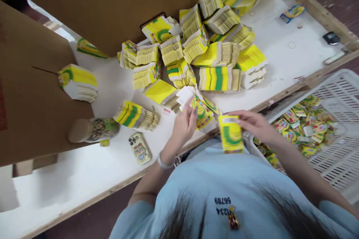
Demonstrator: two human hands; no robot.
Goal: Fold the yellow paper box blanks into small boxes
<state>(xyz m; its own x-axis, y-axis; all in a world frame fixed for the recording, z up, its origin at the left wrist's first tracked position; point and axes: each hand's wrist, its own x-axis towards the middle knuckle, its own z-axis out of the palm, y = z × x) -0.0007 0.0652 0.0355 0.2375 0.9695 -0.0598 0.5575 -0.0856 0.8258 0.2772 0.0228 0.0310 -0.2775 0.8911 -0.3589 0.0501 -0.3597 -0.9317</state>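
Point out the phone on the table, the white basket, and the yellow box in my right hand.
phone [139, 148], head view, middle of its decorated case.
white basket [340, 86], head view, far slatted rim.
yellow box [231, 135], head view, its front face.

Right hand [254, 123] grips a yellow carton [230, 134] — left hand [185, 124] touches loose flat cartons [203, 112].

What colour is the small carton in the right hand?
Yellow with a green swirl; the carton shows in the head view.

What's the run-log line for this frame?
left hand: on flat cartons | right hand: holds carton | crate: right, part-filled
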